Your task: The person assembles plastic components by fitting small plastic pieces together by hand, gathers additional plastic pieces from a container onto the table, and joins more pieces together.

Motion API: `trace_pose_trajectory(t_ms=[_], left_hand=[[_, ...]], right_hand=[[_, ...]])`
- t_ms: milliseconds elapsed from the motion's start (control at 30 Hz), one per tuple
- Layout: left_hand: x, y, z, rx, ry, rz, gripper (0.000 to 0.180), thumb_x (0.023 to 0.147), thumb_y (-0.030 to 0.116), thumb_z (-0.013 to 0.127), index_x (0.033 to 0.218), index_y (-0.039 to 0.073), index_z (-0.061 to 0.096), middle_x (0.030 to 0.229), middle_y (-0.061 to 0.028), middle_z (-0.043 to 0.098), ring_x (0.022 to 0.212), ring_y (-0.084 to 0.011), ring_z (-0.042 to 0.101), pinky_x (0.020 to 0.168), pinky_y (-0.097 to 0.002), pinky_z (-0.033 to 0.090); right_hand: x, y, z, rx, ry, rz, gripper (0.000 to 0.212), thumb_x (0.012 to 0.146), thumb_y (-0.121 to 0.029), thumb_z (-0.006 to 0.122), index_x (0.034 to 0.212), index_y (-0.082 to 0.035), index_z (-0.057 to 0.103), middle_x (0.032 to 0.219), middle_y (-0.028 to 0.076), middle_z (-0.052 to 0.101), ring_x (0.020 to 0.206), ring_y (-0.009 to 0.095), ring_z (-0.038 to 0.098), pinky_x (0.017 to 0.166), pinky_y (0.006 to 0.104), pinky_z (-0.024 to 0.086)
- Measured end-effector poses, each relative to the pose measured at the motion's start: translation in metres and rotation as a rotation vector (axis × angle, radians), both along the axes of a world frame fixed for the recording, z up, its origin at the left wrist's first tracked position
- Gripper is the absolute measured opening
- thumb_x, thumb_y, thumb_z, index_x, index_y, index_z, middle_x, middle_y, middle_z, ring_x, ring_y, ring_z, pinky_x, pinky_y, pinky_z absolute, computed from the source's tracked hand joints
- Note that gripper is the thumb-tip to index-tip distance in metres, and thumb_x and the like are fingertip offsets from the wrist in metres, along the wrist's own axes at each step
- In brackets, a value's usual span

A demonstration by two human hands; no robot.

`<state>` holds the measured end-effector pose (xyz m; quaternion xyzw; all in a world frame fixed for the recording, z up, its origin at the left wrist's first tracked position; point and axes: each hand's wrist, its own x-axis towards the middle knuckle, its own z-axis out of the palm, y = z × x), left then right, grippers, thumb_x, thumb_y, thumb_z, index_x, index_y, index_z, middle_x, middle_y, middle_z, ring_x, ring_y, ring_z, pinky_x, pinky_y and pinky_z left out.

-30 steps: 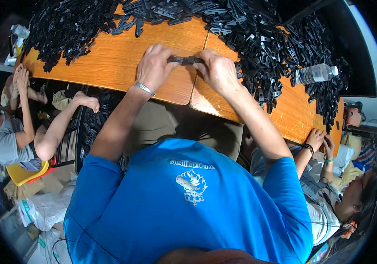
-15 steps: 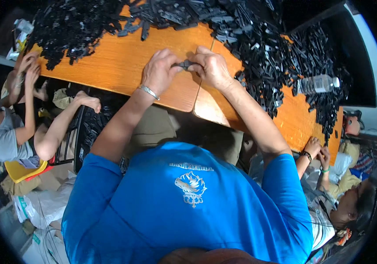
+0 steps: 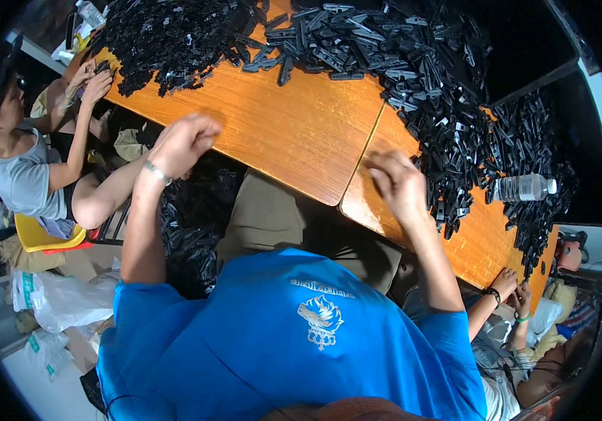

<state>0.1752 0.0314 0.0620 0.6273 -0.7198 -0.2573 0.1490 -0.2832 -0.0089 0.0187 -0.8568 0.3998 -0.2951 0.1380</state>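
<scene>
A wooden bench (image 3: 294, 119) carries a heap of black clips (image 3: 371, 45) along its far and right sides and a pile of small black parts (image 3: 174, 45) at far left, with the right hand (image 3: 398, 185) near the clips, fingers parted, seemingly empty, and the left hand (image 3: 180, 146) half curled by the front edge, contents unclear.

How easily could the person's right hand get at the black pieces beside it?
Likely yes, easily: the right hand looks empty and is close to the black pieces, with nothing visible between.
</scene>
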Motion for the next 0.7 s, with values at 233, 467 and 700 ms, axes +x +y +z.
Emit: trace_pose_trajectory(t_ms=[233, 467, 700], left_hand=[[-0.065, -0.162, -0.05, -0.568, 0.056, 0.201, 0.048, 0.101, 0.026, 0.072, 0.147, 0.015, 0.064, 0.146, -0.0175, 0.063, 0.137, -0.0377, 0.058, 0.115, -0.0462, 0.049], [-0.106, -0.245, -0.081, -0.572, -0.027, 0.338, 0.063, 0.101, 0.05, 0.068, 0.156, 0.021, 0.058, 0.159, -0.0168, 0.053, 0.148, -0.0401, 0.046, 0.119, -0.0544, 0.045], [-0.151, -0.183, -0.085, -0.547, -0.061, 0.228, 0.046, 0.101, 0.04, 0.071, 0.141, 0.016, 0.069, 0.14, -0.0089, 0.065, 0.138, -0.0326, 0.053, 0.111, -0.052, 0.049]], right_hand=[[-0.047, 0.032, 0.019, 0.026, 0.31, -0.465, 0.032, 0.093, -0.008, 0.077, 0.125, -0.007, 0.074, 0.114, 0.015, 0.067, 0.087, 0.037, 0.073, 0.075, 0.0448, 0.06], [-0.042, 0.017, 0.017, 0.123, 0.476, -0.48, 0.056, 0.09, -0.011, 0.078, 0.143, -0.007, 0.062, 0.117, 0.019, 0.065, 0.098, 0.04, 0.072, 0.081, 0.0481, 0.061], [-0.036, 0.013, 0.0, -0.012, 0.383, -0.351, 0.046, 0.09, -0.008, 0.078, 0.134, -0.007, 0.065, 0.109, 0.018, 0.068, 0.096, 0.039, 0.074, 0.08, 0.047, 0.061]])
